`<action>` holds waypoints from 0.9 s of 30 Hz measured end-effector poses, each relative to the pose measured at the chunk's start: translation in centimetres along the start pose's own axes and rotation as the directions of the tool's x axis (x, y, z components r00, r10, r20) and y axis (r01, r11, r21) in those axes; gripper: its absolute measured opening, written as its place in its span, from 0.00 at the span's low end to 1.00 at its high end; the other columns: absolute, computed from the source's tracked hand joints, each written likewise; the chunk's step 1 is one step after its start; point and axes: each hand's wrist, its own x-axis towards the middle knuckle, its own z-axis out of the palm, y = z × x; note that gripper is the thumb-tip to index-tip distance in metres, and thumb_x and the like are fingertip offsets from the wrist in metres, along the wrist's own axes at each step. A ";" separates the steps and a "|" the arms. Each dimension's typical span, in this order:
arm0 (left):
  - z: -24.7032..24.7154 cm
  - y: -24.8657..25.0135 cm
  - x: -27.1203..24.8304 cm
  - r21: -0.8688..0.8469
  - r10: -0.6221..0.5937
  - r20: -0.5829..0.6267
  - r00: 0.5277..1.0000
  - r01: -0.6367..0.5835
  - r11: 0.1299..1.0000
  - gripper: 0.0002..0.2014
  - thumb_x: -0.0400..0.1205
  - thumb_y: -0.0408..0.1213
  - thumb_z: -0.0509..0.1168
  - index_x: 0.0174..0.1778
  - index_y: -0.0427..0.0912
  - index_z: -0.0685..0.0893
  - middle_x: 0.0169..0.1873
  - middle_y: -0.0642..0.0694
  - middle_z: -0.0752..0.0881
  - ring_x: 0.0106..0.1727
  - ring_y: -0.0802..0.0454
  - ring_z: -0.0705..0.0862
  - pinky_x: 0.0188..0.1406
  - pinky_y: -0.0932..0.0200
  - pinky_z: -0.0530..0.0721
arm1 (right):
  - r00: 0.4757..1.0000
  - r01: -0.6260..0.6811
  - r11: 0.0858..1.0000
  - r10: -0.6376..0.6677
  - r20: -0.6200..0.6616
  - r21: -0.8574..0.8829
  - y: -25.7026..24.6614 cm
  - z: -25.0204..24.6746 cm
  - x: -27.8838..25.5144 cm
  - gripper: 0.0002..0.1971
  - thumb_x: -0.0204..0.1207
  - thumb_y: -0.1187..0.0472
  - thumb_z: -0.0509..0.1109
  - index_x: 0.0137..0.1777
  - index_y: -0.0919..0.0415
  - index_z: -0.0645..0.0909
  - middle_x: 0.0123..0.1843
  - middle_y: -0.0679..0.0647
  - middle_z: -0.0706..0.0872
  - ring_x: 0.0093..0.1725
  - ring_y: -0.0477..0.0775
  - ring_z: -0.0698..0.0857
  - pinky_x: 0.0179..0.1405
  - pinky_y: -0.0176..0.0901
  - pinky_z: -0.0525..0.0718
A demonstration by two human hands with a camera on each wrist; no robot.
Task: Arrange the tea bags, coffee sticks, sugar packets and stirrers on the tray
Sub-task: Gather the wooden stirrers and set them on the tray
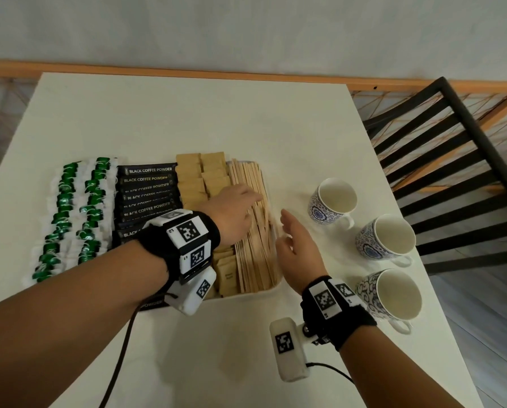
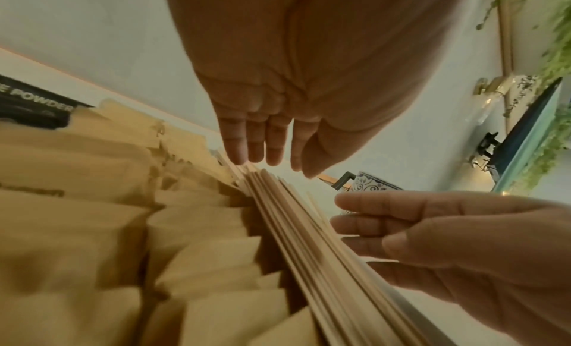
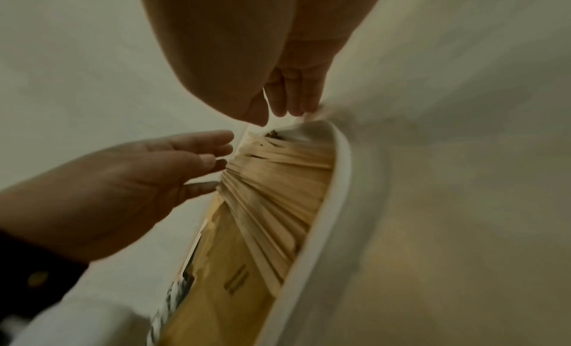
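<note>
A white tray (image 1: 243,294) holds rows of green-tagged tea bags (image 1: 69,213), black coffee sticks (image 1: 146,189), brown sugar packets (image 1: 200,178) and a pile of wooden stirrers (image 1: 255,245). My left hand (image 1: 247,203) reaches across the tray, its straight fingers lying on the stirrers (image 2: 309,241). My right hand (image 1: 284,228) is open with its palm facing the tray's right side. In the right wrist view, the right hand (image 3: 278,117) has its fingertips close to the rim (image 3: 335,204); I cannot tell if they touch it.
Three empty blue-patterned cups (image 1: 333,201) (image 1: 386,237) (image 1: 393,295) stand in a line right of the tray. A black slatted chair (image 1: 452,160) stands past the table's right edge. Bare tabletop (image 1: 187,119) lies behind the tray and in front of it.
</note>
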 end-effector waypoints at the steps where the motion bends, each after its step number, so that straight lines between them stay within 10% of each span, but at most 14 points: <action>1: 0.0 0.2 0.2 0.018 -0.004 0.008 1.000 0.004 1.000 0.27 0.85 0.32 0.53 0.82 0.48 0.61 0.79 0.50 0.61 0.80 0.51 0.59 0.77 0.55 0.62 | 1.000 0.011 1.000 -0.011 0.007 -0.017 0.0 0.2 -0.3 0.27 0.81 0.68 0.58 0.81 0.58 0.62 0.78 0.52 0.70 0.75 0.47 0.70 0.74 0.40 0.68; 5: -0.2 0.0 0.4 0.035 -0.058 -0.026 0.998 0.059 0.998 0.29 0.80 0.29 0.60 0.79 0.45 0.64 0.73 0.46 0.66 0.75 0.46 0.66 0.73 0.51 0.70 | 0.998 0.055 0.995 -0.052 0.032 -0.083 -0.3 0.7 -0.8 0.28 0.79 0.68 0.61 0.80 0.61 0.63 0.77 0.54 0.70 0.75 0.50 0.69 0.77 0.49 0.68; 12: 0.5 -1.3 -1.1 0.359 -0.022 0.057 0.998 0.000 0.933 0.59 0.64 0.58 0.78 0.83 0.49 0.47 0.81 0.45 0.53 0.81 0.45 0.54 0.80 0.45 0.60 | 0.977 0.124 0.960 -0.075 0.199 -0.249 0.2 0.7 -1.6 0.52 0.66 0.51 0.78 0.84 0.59 0.49 0.83 0.51 0.55 0.81 0.45 0.54 0.74 0.28 0.47; 16: 1.2 -1.2 -1.2 0.405 -0.025 0.045 0.999 0.004 0.914 0.62 0.63 0.61 0.77 0.83 0.51 0.40 0.83 0.46 0.43 0.84 0.44 0.45 0.82 0.44 0.50 | 0.969 0.143 0.971 -0.098 0.228 -0.189 0.5 -0.3 -1.7 0.53 0.63 0.54 0.81 0.83 0.56 0.51 0.81 0.47 0.58 0.75 0.33 0.54 0.73 0.25 0.48; 27: 2.1 -0.5 -1.1 0.398 0.008 -0.023 1.000 0.001 0.918 0.61 0.64 0.62 0.76 0.83 0.47 0.42 0.82 0.45 0.48 0.83 0.44 0.47 0.81 0.48 0.49 | 0.970 0.172 0.959 -0.125 0.210 -0.226 1.1 0.0 -1.9 0.53 0.63 0.54 0.82 0.83 0.60 0.53 0.81 0.52 0.59 0.80 0.45 0.56 0.77 0.29 0.51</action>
